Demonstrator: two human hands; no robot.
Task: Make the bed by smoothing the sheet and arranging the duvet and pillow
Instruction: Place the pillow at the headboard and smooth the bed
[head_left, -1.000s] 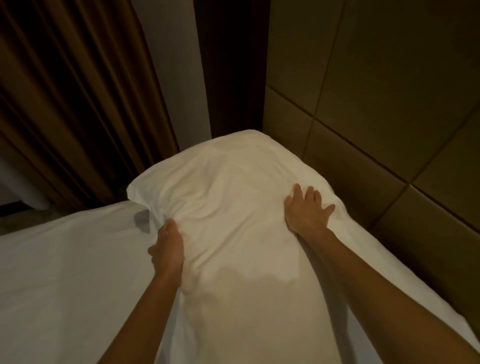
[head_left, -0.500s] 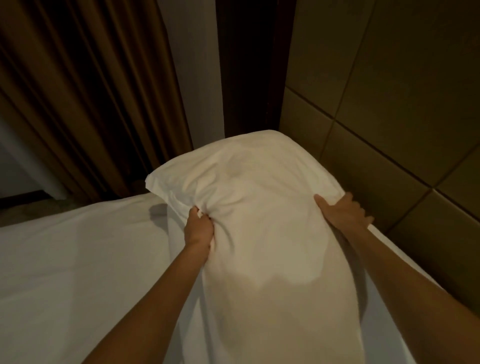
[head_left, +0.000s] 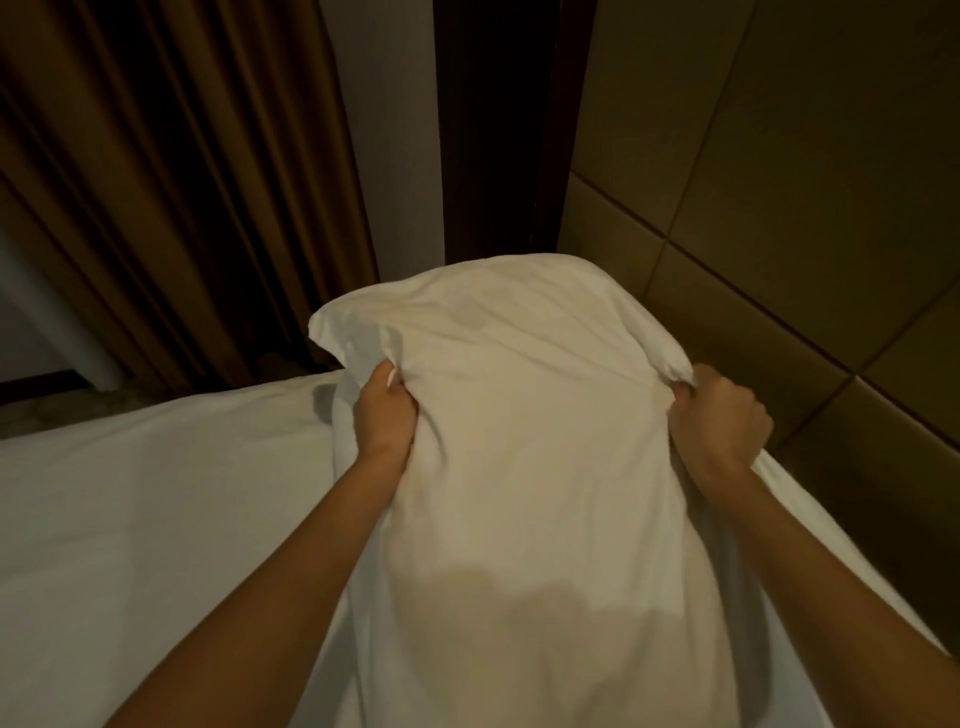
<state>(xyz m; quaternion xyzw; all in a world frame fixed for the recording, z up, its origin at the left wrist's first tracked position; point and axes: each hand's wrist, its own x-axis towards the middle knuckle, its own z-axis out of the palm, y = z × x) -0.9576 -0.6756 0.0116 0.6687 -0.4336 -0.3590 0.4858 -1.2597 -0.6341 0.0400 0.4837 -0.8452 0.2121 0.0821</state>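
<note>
A long white pillow (head_left: 524, 441) lies lengthwise along the head of the bed, its far end raised toward the corner. My left hand (head_left: 385, 413) grips a bunch of the pillow's fabric on its left edge. My right hand (head_left: 719, 421) grips the fabric on its right edge, beside the headboard. The white sheet (head_left: 156, 519) spreads flat to the left of the pillow. No duvet shows in this view.
A padded brown headboard (head_left: 779, 208) runs along the right side, close to my right hand. Brown curtains (head_left: 171, 182) hang at the back left, with a pale wall strip (head_left: 384, 130) and a dark gap beside them. A bit of floor (head_left: 31, 405) shows at far left.
My right hand went from lying flat on the pillow to gripping its right edge. My left hand shifted up along the left edge and clenched fabric. The pillow's far end has lifted and bunched.
</note>
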